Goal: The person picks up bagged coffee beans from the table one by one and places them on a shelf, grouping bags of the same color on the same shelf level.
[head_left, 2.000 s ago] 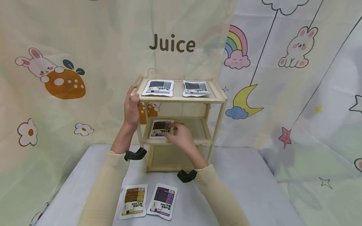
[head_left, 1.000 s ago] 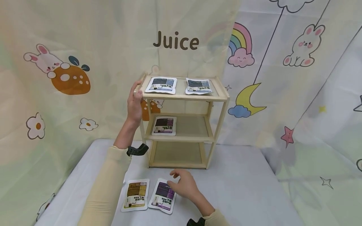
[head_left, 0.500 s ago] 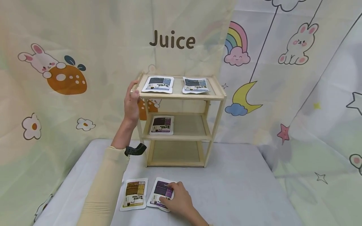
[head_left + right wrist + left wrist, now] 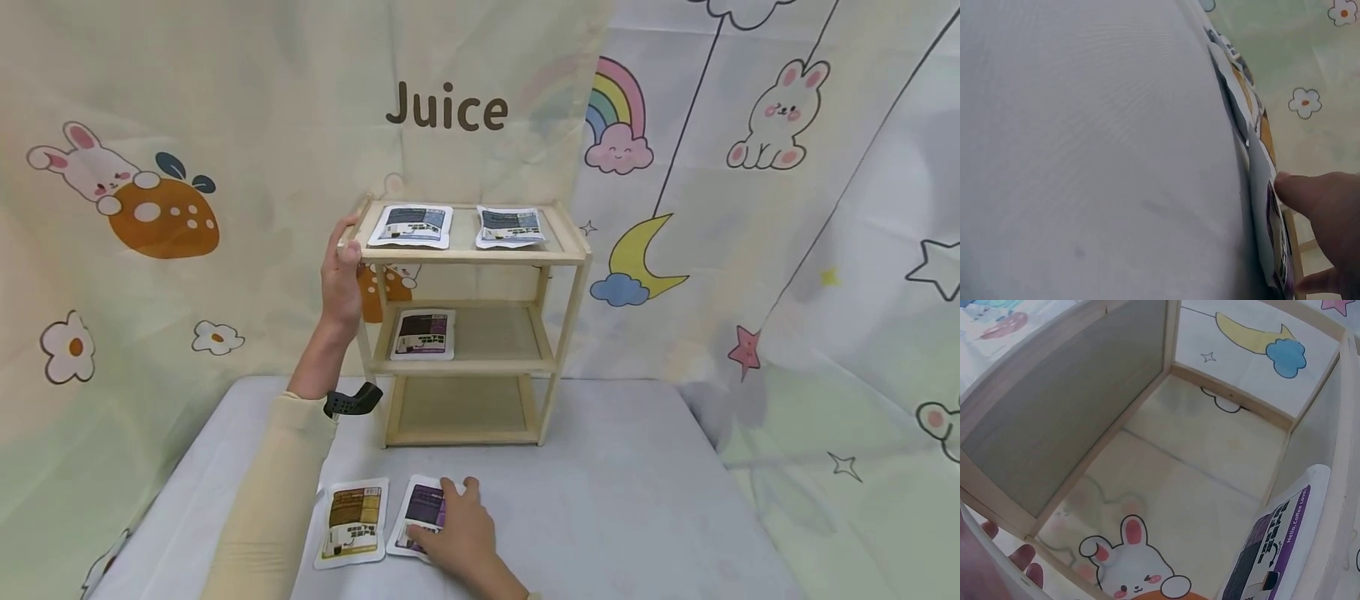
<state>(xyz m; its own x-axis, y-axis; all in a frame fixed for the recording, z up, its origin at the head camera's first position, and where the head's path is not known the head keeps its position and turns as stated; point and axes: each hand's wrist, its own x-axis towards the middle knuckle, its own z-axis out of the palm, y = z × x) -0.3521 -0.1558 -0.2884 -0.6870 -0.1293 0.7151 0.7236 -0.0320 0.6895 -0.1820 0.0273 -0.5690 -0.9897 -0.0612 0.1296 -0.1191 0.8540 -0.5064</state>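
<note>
- Currently, the left hand (image 4: pixel 341 283) grips the upper left corner of a three-tier pale wooden rack (image 4: pixel 502 333), its fingers curled round the edge.
- The right hand (image 4: pixel 457 537) is over a flat purple-and-white pouch (image 4: pixel 424 505) on the white-covered bench (image 4: pixel 615 500); the thumb touches it, but whether the fingers pinch it, I cannot tell.
- Just beside it, at left, lies a flat brown-and-white pouch (image 4: pixel 352 523).

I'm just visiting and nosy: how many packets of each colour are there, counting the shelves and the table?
Blue packets: 2, on the top shelf
Purple packets: 2, one on the middle shelf, one on the table
Yellow-brown packet: 1, on the table
Total: 5
</note>
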